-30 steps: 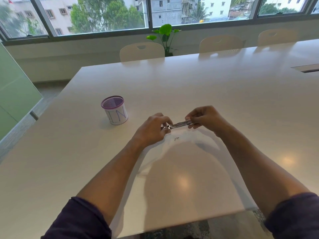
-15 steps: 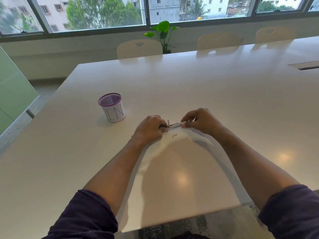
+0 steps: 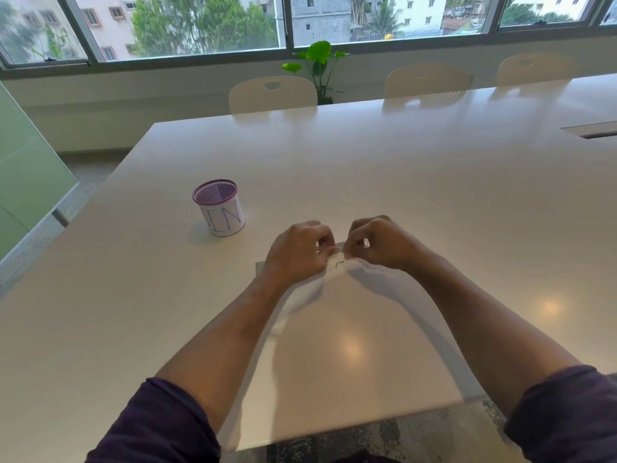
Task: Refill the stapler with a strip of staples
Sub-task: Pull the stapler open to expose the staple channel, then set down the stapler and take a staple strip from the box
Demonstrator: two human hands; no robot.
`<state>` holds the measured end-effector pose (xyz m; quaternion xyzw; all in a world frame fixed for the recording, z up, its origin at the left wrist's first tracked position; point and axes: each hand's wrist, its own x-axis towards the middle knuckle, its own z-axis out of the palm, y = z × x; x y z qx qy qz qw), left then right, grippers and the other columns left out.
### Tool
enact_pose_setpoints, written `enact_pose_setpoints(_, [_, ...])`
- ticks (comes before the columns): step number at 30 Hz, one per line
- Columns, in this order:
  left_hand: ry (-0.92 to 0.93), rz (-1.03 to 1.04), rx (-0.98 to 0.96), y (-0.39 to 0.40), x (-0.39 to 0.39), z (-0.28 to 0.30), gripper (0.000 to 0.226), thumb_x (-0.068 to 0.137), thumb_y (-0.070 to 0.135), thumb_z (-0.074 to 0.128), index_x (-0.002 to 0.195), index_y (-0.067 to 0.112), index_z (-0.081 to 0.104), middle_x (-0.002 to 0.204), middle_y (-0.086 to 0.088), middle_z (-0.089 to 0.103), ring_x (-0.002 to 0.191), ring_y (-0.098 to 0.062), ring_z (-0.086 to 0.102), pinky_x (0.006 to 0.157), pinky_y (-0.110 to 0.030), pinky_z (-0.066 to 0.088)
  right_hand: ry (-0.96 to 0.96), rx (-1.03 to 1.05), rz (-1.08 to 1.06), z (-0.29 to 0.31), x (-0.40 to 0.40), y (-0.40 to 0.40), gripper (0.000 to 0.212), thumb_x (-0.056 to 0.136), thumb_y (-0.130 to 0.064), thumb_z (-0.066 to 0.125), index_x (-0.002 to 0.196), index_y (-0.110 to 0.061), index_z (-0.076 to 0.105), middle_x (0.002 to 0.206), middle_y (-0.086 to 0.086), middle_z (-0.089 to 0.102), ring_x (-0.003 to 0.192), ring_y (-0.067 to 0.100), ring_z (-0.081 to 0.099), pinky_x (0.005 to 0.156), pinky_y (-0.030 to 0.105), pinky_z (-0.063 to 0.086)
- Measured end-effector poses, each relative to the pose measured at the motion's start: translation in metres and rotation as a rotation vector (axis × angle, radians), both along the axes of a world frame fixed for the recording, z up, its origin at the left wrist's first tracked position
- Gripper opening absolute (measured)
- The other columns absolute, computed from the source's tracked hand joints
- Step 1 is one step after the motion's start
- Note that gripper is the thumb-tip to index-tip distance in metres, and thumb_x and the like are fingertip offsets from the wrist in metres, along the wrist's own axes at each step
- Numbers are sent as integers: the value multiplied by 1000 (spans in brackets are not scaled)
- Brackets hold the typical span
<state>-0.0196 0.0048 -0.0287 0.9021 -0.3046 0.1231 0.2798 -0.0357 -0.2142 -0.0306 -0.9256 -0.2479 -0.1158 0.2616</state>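
A small metal stapler is held just above the white table, almost wholly hidden between my two hands. My left hand grips its left end with curled fingers. My right hand pinches its right end, and a shiny bit shows at the fingers. A few loose staples lie on the table right below the hands. Whether a staple strip is in the hands cannot be told.
A purple mesh pen cup with a white paper label stands to the left of the hands. Chairs and a green plant line the table's far side. A slot is set into the table at the far right.
My hands have drawn together: the stapler stretched out in plain sight between them before, and now the fingers nearly meet and cover it.
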Motion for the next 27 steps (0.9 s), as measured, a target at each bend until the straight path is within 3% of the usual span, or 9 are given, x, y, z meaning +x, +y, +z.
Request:
enact_pose_setpoints(5, [113, -81, 103, -6, -3, 2, 15, 86, 29, 81, 91, 15, 85, 89, 0, 77, 80, -22, 69, 76, -40, 58, 75, -93, 70, 1, 3, 6, 15, 81, -10, 78, 89, -20, 86, 77, -1, 71, 63, 12, 59, 69, 27, 51])
enact_pose_setpoints(9, [183, -93, 138, -6, -2, -2, 13, 87, 21, 81, 97, 15, 86, 93, -3, 78, 82, -20, 69, 80, -40, 59, 128, -135, 69, 0, 2, 7, 10, 85, -21, 79, 93, -23, 86, 79, -6, 69, 66, 9, 59, 72, 29, 52])
enact_pose_setpoints(13, [203, -77, 132, -7, -1, -3, 18, 90, 7, 72, 95, 17, 86, 89, 2, 78, 74, -11, 63, 79, -35, 60, 144, -138, 57, 2, 0, 9, 10, 85, -15, 76, 89, -19, 84, 77, -8, 66, 66, 9, 58, 71, 30, 51])
enact_pose_setpoints(17, [210, -85, 190, -9, -2, 1, 25, 87, -1, 62, 88, 13, 83, 81, 5, 69, 74, -17, 62, 75, -37, 58, 180, -154, 57, 6, -1, 10, 11, 87, -9, 71, 87, -13, 81, 77, -8, 62, 67, 10, 55, 71, 29, 47])
enact_pose_setpoints(21, [197, -94, 292, -12, -4, 0, 24, 83, -6, 56, 80, 10, 73, 88, 1, 63, 82, -24, 65, 79, -43, 59, 207, -157, 28, 7, -1, 6, 10, 87, -8, 71, 86, -13, 80, 83, 0, 70, 73, 17, 61, 73, 30, 48])
enact_pose_setpoints(23, [179, -107, 319, -13, -5, -1, 20, 86, -4, 56, 84, 11, 70, 93, -2, 61, 83, -26, 64, 78, -45, 58, 221, -110, 5, 8, -2, 1, 9, 87, -9, 73, 86, -15, 79, 83, -3, 72, 73, 13, 61, 72, 24, 46])
enact_pose_setpoints(27, [131, -88, 57, -15, -9, -6, 12, 92, 2, 62, 94, 7, 73, 95, -5, 71, 82, -20, 65, 80, -43, 58, 253, 12, -60, 14, -1, -9, 8, 88, -15, 78, 86, -23, 79, 76, -14, 70, 71, 0, 61, 69, 16, 44])
